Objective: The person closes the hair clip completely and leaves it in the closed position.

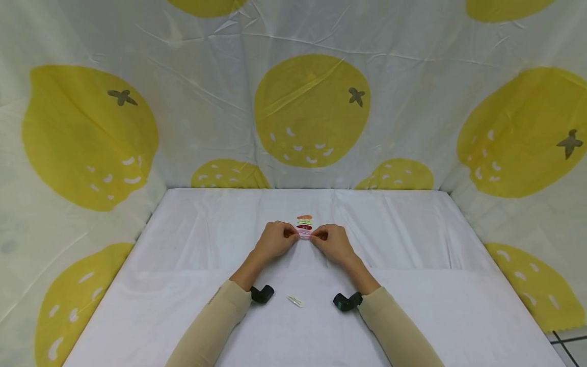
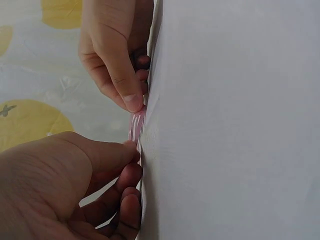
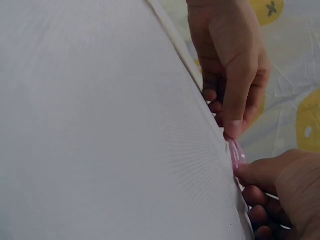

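A pink snap hair clip [image 1: 304, 233] with white stripes lies crosswise between my two hands on the white cloth. My left hand [image 1: 276, 238] pinches its left end between thumb and fingertips. At the right end, my right hand [image 1: 333, 241] does the same. Both wrist views show the clip's striped middle [image 2: 136, 126] between the two thumbs, its ends hidden under the fingertips. Just beyond it, a red hair clip [image 1: 304, 227], a green hair clip [image 1: 304, 222] and an orange hair clip [image 1: 304, 217] lie in a column, roughly parallel.
A cream-coloured hair clip [image 1: 295, 301] lies slantwise on the cloth, nearer my body, between the forearms. White cloth [image 1: 183, 306] covers the table. Lemon-print curtains [image 1: 412, 112] stand at the back and both sides.
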`<state>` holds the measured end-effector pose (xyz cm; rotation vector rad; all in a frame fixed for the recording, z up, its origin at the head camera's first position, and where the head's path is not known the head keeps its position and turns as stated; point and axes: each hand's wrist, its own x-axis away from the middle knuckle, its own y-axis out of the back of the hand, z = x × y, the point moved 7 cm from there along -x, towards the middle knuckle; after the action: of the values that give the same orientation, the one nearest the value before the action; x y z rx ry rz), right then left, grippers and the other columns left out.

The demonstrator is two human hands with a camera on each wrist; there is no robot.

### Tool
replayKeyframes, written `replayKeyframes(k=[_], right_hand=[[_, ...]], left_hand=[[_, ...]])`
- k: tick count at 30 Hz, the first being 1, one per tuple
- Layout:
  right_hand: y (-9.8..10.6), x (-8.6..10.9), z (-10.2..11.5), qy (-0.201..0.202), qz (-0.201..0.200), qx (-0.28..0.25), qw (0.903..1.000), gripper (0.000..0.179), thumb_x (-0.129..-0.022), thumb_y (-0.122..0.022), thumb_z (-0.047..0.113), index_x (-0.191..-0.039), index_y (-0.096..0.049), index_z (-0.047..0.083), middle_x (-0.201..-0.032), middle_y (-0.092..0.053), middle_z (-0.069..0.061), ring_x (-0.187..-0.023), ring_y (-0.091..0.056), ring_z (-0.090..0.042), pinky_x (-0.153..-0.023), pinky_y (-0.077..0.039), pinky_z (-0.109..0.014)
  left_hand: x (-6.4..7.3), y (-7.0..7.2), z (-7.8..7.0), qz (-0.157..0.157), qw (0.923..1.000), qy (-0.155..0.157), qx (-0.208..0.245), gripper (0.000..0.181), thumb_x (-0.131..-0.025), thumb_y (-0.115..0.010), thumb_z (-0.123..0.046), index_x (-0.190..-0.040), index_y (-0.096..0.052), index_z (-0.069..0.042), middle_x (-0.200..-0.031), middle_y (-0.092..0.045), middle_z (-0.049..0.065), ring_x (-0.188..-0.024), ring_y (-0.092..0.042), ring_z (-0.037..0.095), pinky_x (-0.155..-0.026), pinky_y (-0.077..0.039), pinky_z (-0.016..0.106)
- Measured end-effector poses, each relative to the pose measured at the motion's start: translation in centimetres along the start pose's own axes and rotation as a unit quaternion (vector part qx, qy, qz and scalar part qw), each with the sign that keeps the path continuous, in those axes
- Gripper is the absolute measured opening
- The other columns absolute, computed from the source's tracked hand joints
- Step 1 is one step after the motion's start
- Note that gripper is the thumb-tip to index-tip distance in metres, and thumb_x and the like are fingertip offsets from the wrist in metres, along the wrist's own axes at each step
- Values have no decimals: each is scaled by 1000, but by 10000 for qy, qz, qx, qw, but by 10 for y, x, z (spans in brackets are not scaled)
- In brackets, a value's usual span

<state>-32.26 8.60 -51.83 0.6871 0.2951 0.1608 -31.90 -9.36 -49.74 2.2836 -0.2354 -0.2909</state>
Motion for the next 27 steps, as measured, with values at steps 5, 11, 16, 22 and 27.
replayKeyframes(k=[5, 11, 16, 22, 27], right_hand=[[-1, -1, 0, 43, -7, 39, 10000, 4, -92, -79, 17, -90, -81, 14, -74, -68, 5, -66, -55, -7, -61, -46, -23], [-1, -2, 0, -76, 23, 33, 10000, 5, -91, -80, 18, -91, -81, 12, -73, -67, 4, -65, -54, -9, -60, -44, -23], [0, -1, 2, -140, 24, -43, 9999, 6, -91, -80, 16, -93, -80, 10, -74, -67, 3, -66, -54, -10, -59, -44, -24], [0, -1, 0, -242, 69, -8, 9997, 7, -91, -80, 18, -94, -80, 11, -76, -67, 3, -69, -55, -11, -63, -45, -24], [1, 0, -3, -326, 158, -102, 9993, 9, -90, -81, 19, -96, -80, 13, -79, -69, 3, -73, -58, -11, -66, -47, -24]], left_hand=[[-1, -1, 1, -113, 9999, 9, -33, 6, -91, -79, -18, -88, -80, -12, -71, -67, -5, -69, -55, 9, -64, -45, 26], [-3, -2, 3, -184, 9998, 5, 28, 6, -91, -79, -17, -88, -80, -11, -71, -68, -4, -67, -56, 9, -63, -46, 26], [-4, -3, 6, -166, 9998, 79, 46, 6, -91, -78, -17, -91, -79, -11, -72, -67, -3, -67, -56, 9, -61, -46, 24], [-4, -4, 7, -85, 9998, 179, 63, 6, -92, -77, -17, -91, -79, -12, -72, -66, -4, -67, -56, 10, -61, -45, 24], [-3, -4, 7, -32, 9998, 193, 56, 5, -92, -77, -18, -91, -79, -13, -72, -65, -5, -68, -56, 9, -63, -46, 24]])
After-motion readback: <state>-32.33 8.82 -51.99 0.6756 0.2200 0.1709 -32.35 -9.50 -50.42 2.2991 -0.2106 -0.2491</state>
